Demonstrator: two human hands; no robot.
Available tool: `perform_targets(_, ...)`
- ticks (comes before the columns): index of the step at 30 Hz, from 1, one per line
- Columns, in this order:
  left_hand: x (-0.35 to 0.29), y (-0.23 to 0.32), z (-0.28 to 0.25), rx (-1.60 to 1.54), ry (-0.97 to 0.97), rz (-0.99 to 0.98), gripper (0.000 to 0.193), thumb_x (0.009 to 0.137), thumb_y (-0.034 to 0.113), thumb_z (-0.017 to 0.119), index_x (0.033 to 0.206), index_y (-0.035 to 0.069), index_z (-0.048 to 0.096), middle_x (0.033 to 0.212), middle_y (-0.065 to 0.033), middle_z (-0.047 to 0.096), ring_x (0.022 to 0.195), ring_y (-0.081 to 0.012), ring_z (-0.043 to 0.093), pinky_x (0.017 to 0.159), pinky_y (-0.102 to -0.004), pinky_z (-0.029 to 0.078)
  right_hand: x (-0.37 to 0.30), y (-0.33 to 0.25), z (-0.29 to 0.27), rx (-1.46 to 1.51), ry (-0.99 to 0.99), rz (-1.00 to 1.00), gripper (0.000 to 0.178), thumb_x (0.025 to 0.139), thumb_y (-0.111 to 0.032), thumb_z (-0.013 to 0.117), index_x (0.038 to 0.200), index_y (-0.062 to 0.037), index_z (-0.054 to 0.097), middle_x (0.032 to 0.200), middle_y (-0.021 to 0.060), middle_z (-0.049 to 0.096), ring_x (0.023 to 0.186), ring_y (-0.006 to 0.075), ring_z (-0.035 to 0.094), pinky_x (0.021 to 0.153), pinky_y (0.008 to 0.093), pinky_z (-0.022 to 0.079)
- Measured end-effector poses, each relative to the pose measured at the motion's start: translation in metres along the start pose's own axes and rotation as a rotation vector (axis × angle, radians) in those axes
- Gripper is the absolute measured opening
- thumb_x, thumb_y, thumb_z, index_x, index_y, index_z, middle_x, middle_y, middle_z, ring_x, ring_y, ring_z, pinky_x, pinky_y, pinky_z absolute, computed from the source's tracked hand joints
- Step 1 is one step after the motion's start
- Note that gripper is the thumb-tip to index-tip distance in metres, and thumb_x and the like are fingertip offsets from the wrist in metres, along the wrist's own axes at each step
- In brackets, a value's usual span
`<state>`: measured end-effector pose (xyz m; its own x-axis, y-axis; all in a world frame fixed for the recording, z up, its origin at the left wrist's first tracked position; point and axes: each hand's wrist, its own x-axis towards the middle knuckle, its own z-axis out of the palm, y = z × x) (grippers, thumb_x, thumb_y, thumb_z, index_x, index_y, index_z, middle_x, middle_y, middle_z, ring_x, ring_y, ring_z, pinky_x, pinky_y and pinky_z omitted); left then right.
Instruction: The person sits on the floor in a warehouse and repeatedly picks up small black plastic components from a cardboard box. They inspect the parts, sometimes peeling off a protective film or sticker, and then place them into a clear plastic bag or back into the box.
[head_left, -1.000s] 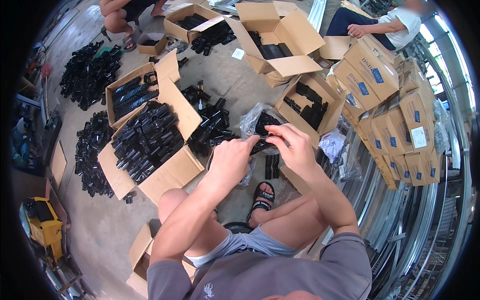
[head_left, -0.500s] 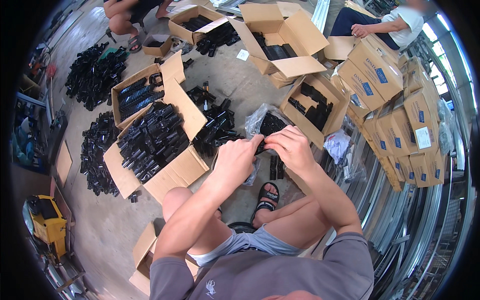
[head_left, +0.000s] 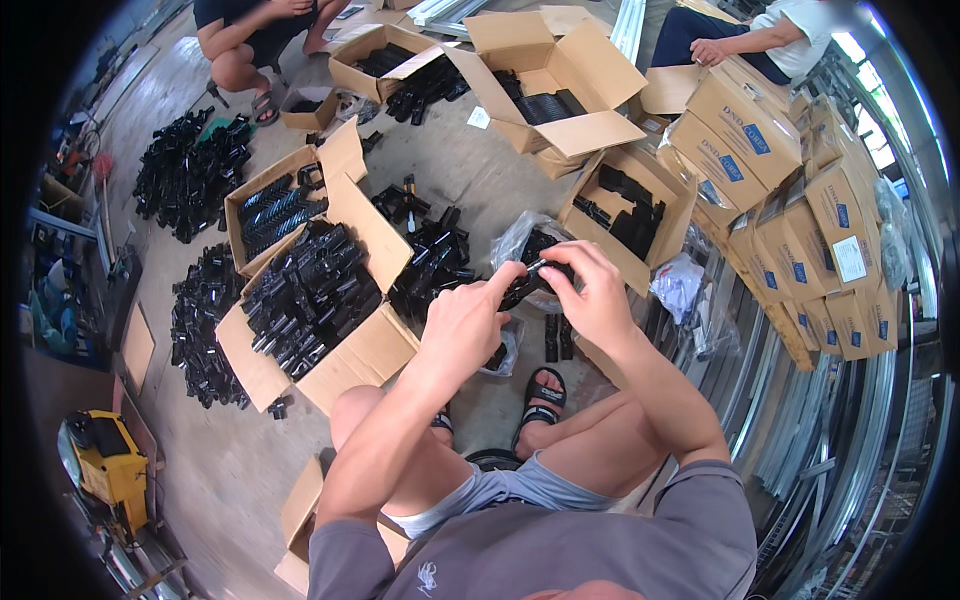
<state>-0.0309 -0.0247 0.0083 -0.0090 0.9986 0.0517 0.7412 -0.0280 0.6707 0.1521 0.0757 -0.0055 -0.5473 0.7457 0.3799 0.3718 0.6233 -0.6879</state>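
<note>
Between my two hands is a black plastic part [head_left: 521,289], held over the floor in front of my knees. My left hand [head_left: 462,322] grips its left end, with the index finger laid along it. On the other end, my right hand [head_left: 597,292] pinches with thumb and curled fingers. Just beyond the hands lies a clear plastic bag [head_left: 508,236] with small black pieces in it, partly covered by them. Below the right hand a couple of black parts [head_left: 558,340] lie side by side. An open carton [head_left: 352,362] heaped with similar black parts stands left of my left hand.
Loose black parts [head_left: 437,250] lie beyond my left hand, with more piles [head_left: 190,165] further left. An open carton [head_left: 664,236] stands to the right, before stacked closed cartons [head_left: 735,150] and long metal profiles [head_left: 800,440]. Two other people [head_left: 240,40] sit at the far side.
My hands have shifted and the right fingers have opened out a little, so more of the black part shows. The whole view has tilted slightly.
</note>
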Motion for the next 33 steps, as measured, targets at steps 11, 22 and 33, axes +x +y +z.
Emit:
perform_targets(11,0.012,-0.01,-0.015,-1.361,0.029,-0.293,0.056,0.088,-0.001,0.072,0.138,0.01,0.048,0.11,-0.0181,0.07,0.094,-0.0225,0.07,0.086,-0.0346,0.058,-0.023,0.074,0.045,0.147,-0.191,0.519,0.026,0.096,-0.025,0.058,0.092,-0.002,0.069,0.077,0.0171,0.07,0.074,0.0265,0.071,0.068,0.0393,0.053)
perform_targets(22,0.006,-0.016,-0.026,-1.675,0.145,-0.19,0.062,0.088,0.001,0.072,0.142,0.015,0.046,0.113,-0.0225,0.068,0.098,-0.0283,0.07,0.088,-0.0402,0.06,-0.153,0.163,0.246,-0.413,-0.746,0.643,0.023,0.085,-0.013,0.059,0.099,-0.0022,0.074,0.112,0.0242,0.07,0.107,0.0382,0.068,0.09,0.0489,0.055)
perform_targets(33,0.003,-0.021,-0.037,-1.647,0.181,-0.202,0.061,0.088,-0.001,0.072,0.141,0.013,0.046,0.113,-0.0205,0.068,0.099,-0.0265,0.069,0.091,-0.0399,0.058,-0.167,0.195,0.266,-0.366,-1.002,0.566,0.032,0.081,-0.008,0.064,0.112,-0.0016,0.071,0.115,0.0237,0.069,0.11,0.04,0.066,0.093,0.0477,0.054)
